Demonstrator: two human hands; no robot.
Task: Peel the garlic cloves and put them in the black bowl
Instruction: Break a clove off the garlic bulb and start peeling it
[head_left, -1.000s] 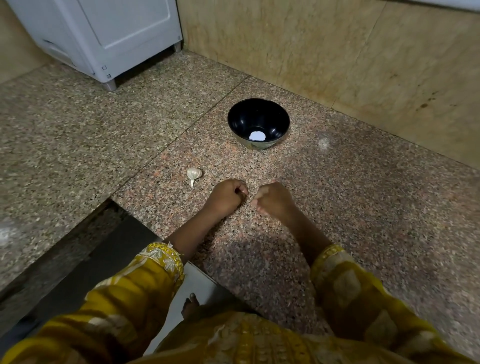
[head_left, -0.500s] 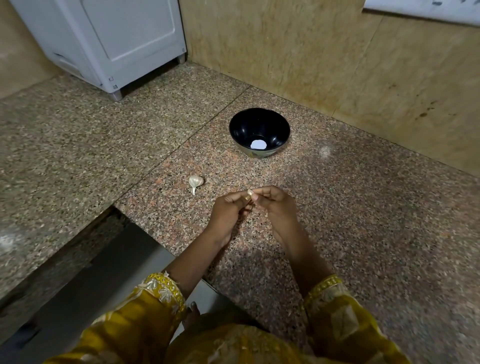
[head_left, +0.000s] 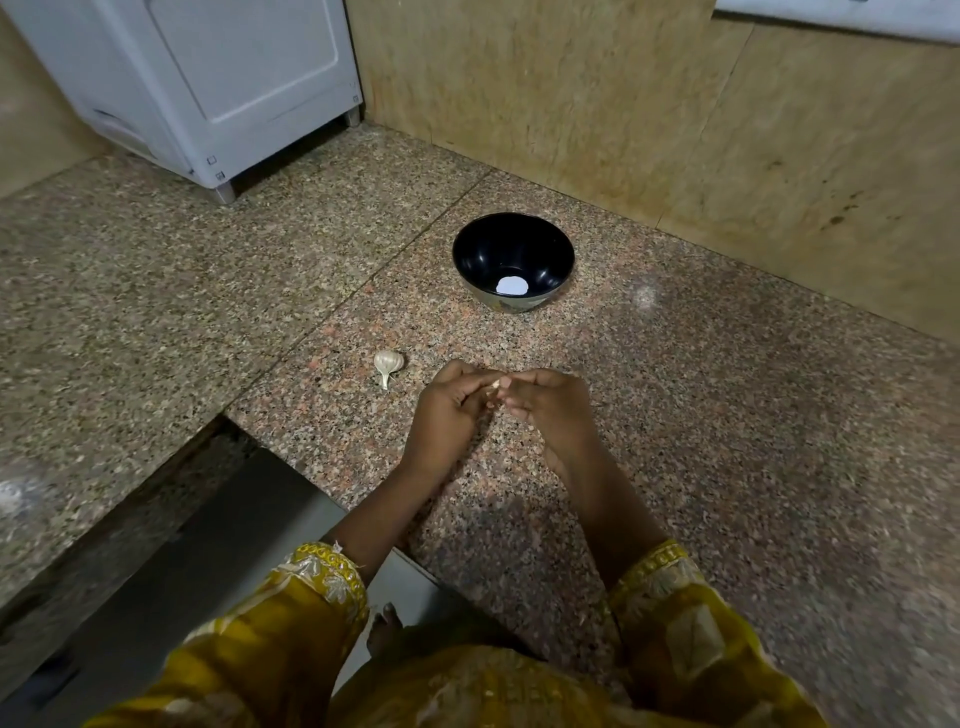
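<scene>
A black bowl (head_left: 513, 260) stands on the granite counter near the back wall, with a white glare spot at its bottom. A small whole garlic bulb (head_left: 387, 362) lies on the counter, left of my hands. My left hand (head_left: 448, 405) and my right hand (head_left: 551, 406) are raised together in front of the bowl, fingertips meeting. Between the fingertips a small pale garlic clove (head_left: 495, 384) shows, pinched by both hands and mostly hidden by the fingers.
A white appliance (head_left: 208, 83) stands at the back left. A tan stone wall (head_left: 675, 119) runs behind the bowl. The counter (head_left: 727, 415) has a cut-out edge at lower left, with a dark gap below. Yellow sleeves fill the bottom.
One second ago my fists rested apart on the counter. They have since lifted and joined at the fingertips around the clove. The camera view has tilted slightly.
</scene>
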